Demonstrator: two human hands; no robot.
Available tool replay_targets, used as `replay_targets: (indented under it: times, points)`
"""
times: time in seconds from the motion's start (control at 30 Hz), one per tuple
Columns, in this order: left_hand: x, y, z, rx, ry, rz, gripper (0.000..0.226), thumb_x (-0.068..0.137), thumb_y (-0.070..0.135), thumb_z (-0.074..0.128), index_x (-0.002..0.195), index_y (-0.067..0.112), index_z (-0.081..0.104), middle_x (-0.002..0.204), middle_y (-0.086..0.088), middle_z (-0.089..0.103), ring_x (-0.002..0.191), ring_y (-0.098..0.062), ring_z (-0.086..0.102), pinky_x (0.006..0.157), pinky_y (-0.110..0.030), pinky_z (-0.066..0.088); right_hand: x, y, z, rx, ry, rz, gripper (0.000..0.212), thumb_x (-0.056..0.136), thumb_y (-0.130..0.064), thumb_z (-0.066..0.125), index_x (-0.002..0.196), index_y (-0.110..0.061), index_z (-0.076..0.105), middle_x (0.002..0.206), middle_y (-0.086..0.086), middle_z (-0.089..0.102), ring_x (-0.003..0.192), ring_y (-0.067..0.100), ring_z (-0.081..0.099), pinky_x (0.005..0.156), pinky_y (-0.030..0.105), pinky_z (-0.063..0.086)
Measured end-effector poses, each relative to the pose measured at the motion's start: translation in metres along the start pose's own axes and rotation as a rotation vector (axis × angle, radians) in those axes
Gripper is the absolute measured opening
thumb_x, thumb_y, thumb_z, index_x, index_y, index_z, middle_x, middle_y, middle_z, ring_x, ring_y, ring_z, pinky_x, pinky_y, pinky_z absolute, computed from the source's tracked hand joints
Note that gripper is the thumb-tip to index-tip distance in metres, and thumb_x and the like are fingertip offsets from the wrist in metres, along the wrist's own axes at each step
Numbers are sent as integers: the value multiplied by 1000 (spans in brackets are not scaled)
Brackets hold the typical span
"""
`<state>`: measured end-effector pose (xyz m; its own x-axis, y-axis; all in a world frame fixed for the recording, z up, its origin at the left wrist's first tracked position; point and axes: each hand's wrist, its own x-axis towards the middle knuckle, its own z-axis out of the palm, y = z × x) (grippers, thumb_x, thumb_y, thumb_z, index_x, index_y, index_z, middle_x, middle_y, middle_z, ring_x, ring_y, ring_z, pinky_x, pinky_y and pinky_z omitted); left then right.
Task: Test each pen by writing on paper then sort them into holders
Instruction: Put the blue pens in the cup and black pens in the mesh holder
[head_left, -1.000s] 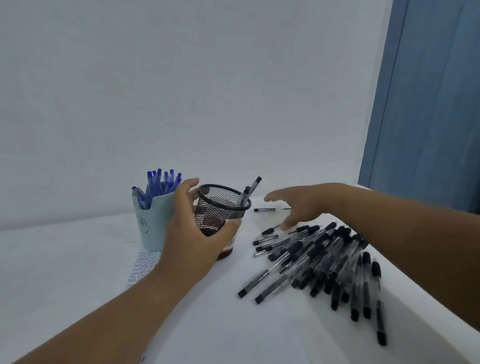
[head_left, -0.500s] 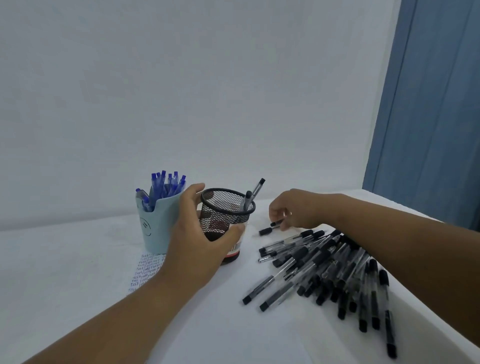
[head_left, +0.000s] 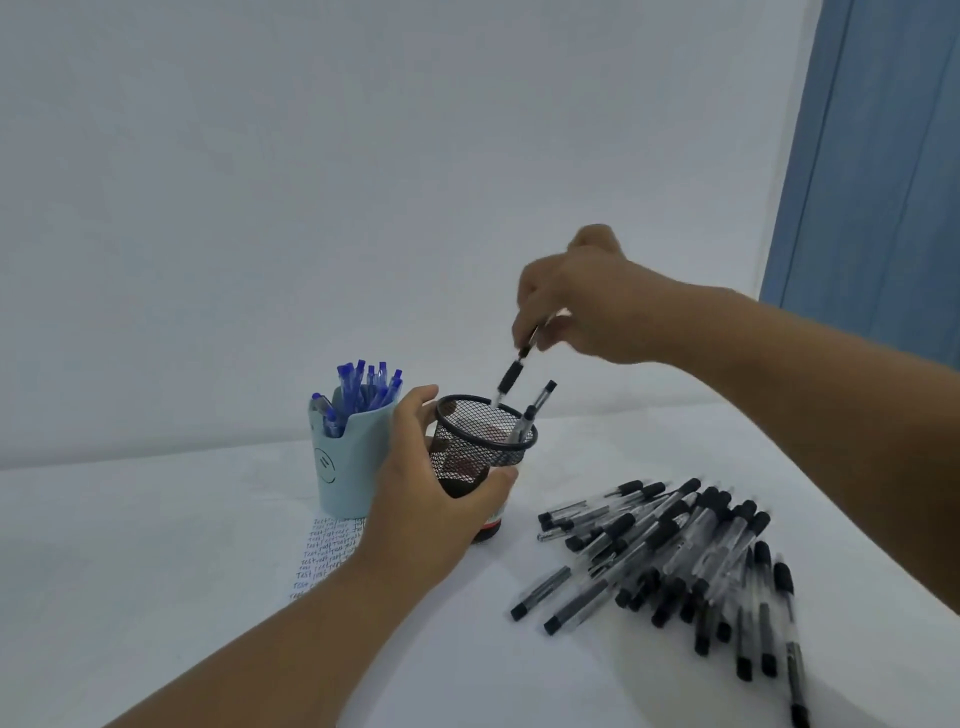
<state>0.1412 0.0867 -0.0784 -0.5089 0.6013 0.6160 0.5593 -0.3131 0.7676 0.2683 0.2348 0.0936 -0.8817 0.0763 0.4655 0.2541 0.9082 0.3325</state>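
1. One white tabletop (head_left: 156, 597) carries everything.
2. Dozens of black-capped pens (head_left: 675, 551) lie heaped at its right.
3. Left hand (head_left: 431, 499): its grip curls round the black mesh holder (head_left: 483, 447), which stands just beside the pale blue holder (head_left: 348, 467) full of blue pens (head_left: 363, 389).
4. Written-on paper (head_left: 327, 551) lies before the blue holder.
5. Right hand (head_left: 587, 306): its grip pinches one black pen (head_left: 510, 378), tip down, over the mesh rim.

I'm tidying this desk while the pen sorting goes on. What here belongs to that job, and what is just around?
In the job:
right hand, pinching a black pen
left hand, gripping the mesh holder
blue holder
pile of black pens
test paper

Just around:
blue curtain
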Motion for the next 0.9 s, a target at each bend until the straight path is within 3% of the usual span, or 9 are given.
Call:
replay_targets:
  times: [0.1,0.17,0.23,0.3,0.47,0.57,0.63,0.7,0.9]
  points:
    - [-1,0,-1,2,9,-5,85,73,18,88,136,37,34,126,25,50,107,17,53,76,-3,46,11,-27,2,-51,-222,-36,39,79,-6,73,95,-42,75,92,-21,71,88,-11,56,105,36,16]
    - [-1,0,-2,-1,15,-10,85,73,18,89,136,37,34,125,25,50,106,18,53,77,-2,46,11,-35,8,179,-205,-44,29,84,-11,75,99,-36,77,93,-17,74,91,-7,59,106,31,28]
    - [-1,1,-2,-6,24,-18,85,73,18,89,135,38,34,125,26,49,105,19,52,77,-1,44,8,-35,9,494,37,9,20,85,-12,78,100,-25,79,95,-10,71,85,-1,61,88,20,45]
    - [-1,0,-3,-17,19,-31,85,73,17,88,136,36,34,125,24,49,104,19,52,77,0,44,6,-33,4,668,304,172,19,86,-12,77,102,-23,77,91,-5,68,73,0,61,70,13,46]
    - [-1,2,-3,-29,-3,-37,87,73,18,89,138,36,33,127,23,48,103,21,51,76,1,43,4,-50,3,1240,669,420,30,89,5,68,110,-15,63,82,9,62,69,27,70,72,46,63]
    - [-3,3,-4,-40,-10,-37,87,73,17,88,138,35,33,127,21,49,103,20,52,76,0,44,-2,-59,25,1213,487,485,28,87,3,72,106,-16,63,83,11,65,77,33,73,78,50,62]
    - [-4,3,-5,-33,-6,-28,87,73,20,89,139,36,34,129,19,50,106,16,53,79,-1,44,-12,-58,38,895,267,450,11,88,-20,77,98,-21,73,91,-5,73,94,17,72,95,44,56]
    - [-5,4,-5,-32,-3,-17,86,74,20,88,139,34,34,129,16,52,105,15,55,79,-2,44,-24,-51,42,735,207,421,16,91,-37,72,101,-26,76,105,-16,73,106,2,65,103,36,49]
    - [-5,6,-4,10,16,30,84,73,21,88,138,32,36,127,9,56,104,14,57,78,-2,44,-60,-43,38,857,61,509,51,78,-64,63,119,-34,66,110,-16,67,87,11,69,81,37,60]
